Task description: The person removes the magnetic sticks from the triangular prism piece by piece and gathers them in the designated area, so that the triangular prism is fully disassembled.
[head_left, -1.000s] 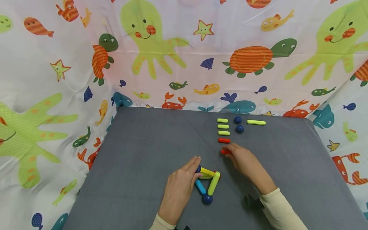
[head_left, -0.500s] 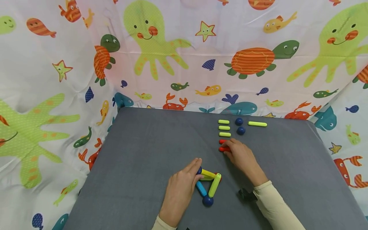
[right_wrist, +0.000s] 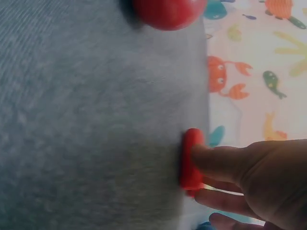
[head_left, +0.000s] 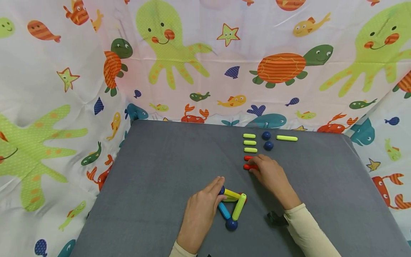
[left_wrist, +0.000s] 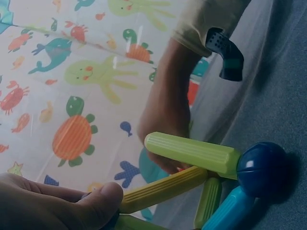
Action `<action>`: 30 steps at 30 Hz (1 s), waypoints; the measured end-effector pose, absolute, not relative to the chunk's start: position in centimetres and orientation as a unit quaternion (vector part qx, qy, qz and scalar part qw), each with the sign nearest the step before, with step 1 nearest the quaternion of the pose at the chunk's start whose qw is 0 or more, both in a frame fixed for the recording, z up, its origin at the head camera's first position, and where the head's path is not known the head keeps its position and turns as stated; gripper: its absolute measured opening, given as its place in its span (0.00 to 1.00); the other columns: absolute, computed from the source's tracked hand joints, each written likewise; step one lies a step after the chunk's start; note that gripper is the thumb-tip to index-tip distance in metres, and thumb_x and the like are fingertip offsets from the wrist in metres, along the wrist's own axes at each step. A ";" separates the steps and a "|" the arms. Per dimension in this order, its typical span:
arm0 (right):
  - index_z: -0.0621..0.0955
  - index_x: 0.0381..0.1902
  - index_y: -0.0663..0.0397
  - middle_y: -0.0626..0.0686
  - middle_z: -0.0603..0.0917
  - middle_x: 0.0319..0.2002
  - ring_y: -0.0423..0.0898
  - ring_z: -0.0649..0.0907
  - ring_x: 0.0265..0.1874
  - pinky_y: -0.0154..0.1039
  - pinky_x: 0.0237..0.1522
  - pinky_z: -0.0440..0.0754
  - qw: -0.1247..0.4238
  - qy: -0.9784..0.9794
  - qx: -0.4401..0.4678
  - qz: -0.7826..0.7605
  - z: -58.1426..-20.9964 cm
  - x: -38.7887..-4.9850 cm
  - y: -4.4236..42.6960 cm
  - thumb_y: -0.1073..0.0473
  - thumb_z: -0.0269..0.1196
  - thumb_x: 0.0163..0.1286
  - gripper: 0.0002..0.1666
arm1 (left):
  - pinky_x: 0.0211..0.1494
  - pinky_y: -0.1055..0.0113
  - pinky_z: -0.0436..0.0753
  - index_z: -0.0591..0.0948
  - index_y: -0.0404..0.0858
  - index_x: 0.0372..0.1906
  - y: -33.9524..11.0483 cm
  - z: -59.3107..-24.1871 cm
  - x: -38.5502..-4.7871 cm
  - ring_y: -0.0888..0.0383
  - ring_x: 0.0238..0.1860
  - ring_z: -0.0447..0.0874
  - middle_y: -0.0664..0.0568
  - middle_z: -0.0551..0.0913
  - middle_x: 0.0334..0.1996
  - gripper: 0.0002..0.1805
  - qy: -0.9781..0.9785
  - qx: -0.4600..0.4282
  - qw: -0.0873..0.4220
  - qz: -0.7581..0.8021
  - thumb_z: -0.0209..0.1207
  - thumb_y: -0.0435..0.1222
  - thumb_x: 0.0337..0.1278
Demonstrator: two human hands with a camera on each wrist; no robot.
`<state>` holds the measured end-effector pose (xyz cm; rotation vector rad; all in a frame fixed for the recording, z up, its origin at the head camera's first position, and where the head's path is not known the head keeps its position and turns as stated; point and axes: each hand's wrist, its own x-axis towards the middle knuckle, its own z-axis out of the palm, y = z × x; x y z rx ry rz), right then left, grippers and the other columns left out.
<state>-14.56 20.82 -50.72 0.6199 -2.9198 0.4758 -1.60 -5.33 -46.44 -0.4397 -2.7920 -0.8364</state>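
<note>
My left hand [head_left: 199,214] holds a built frame of rods and balls by a dark blue ball [head_left: 222,190], mostly hidden by the fingers. A yellow rod [left_wrist: 165,188] runs out from under the thumb. A light green rod [left_wrist: 192,152] and a light blue rod [left_wrist: 229,208] meet at another dark blue ball [left_wrist: 262,168] on the cloth. With thumb and fingers my right hand [head_left: 271,178] pinches a short red rod [right_wrist: 192,160] on the table. A second short red rod [head_left: 248,158] lies just beyond it, partly covered by the fingers.
Beyond my right hand, several short light green rods [head_left: 250,150] lie in a column. Two dark blue balls [head_left: 268,145] and a longer light green rod [head_left: 287,138] lie to their right. A sea-animal curtain [head_left: 192,53] hangs behind the grey table [head_left: 154,160].
My right hand has slid the pinched red rod slightly away from me, closer to the other red one, and then stays there. The left hand keeps its place on the frame.
</note>
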 end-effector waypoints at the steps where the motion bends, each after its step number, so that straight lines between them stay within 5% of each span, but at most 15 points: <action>1: 0.88 0.51 0.54 0.55 0.87 0.45 0.55 0.86 0.42 0.57 0.47 0.85 0.063 -0.964 0.206 0.158 -50.4 -14.4 20.8 0.61 0.79 0.64 0.18 | 0.36 0.62 0.89 0.80 0.45 0.72 -5.3 -46.4 -1.6 0.52 0.42 0.93 0.51 0.83 0.68 0.30 -0.942 -0.149 0.097 -0.283 0.69 0.45 0.66; 7: 0.87 0.54 0.52 0.52 0.87 0.46 0.51 0.87 0.41 0.53 0.45 0.88 0.052 -0.956 0.218 0.188 -47.6 -12.1 20.2 0.54 0.75 0.70 0.18 | 0.38 0.61 0.89 0.81 0.44 0.71 -5.3 -46.5 -1.6 0.52 0.45 0.93 0.51 0.83 0.67 0.30 -0.943 -0.149 0.097 -0.281 0.69 0.45 0.66; 14: 0.87 0.53 0.42 0.39 0.87 0.46 0.35 0.85 0.41 0.42 0.44 0.88 0.026 -0.928 0.276 0.249 -45.1 -7.7 19.2 0.44 0.69 0.75 0.15 | 0.37 0.61 0.89 0.81 0.44 0.72 -5.4 -46.5 -1.6 0.52 0.43 0.93 0.50 0.83 0.67 0.30 -0.944 -0.146 0.092 -0.282 0.69 0.45 0.67; 30: 0.83 0.49 0.35 0.31 0.80 0.42 0.30 0.81 0.36 0.34 0.38 0.85 -0.078 -0.907 0.299 0.287 -44.1 -1.9 18.6 0.50 0.75 0.70 0.13 | 0.34 0.63 0.88 0.80 0.45 0.72 -5.5 -46.4 -1.4 0.51 0.41 0.93 0.51 0.82 0.68 0.30 -0.945 -0.152 0.091 -0.274 0.68 0.45 0.68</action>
